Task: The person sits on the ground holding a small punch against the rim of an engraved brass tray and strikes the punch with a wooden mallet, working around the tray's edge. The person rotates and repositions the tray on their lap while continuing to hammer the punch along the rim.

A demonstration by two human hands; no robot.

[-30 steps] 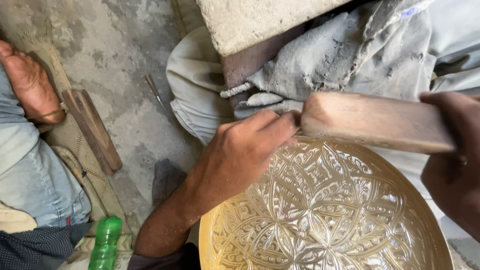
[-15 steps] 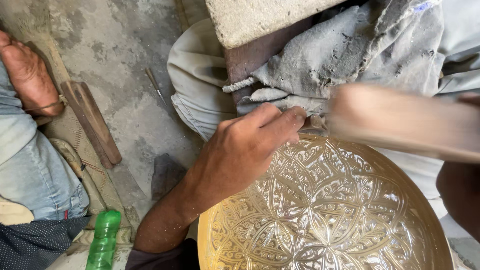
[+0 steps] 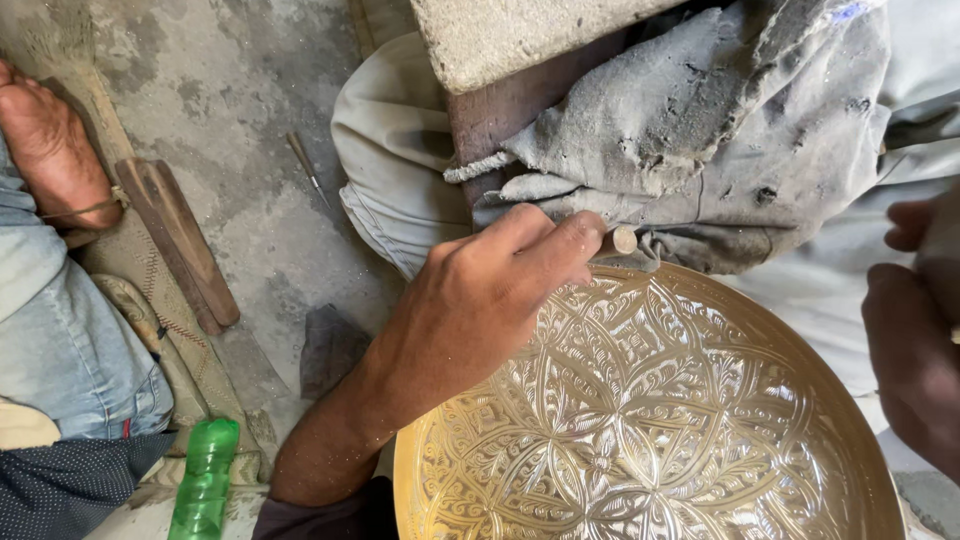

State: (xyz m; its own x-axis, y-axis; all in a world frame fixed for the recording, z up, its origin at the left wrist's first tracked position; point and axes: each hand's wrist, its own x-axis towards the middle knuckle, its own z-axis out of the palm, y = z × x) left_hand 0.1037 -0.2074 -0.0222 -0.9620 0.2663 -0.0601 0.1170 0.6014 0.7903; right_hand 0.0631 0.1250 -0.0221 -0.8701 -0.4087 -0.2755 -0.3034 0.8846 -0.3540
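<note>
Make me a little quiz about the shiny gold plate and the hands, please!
1. True or false: the left hand pinches a small chisel at the far rim of the engraved brass plate.
2. What colour is the plastic bottle lying at the lower left?
A) red B) green C) blue
3. Fill in: the right hand shows at the ______ edge of the picture.

Key
1. True.
2. B, green.
3. Right; what it grips cannot be made out there.
</note>
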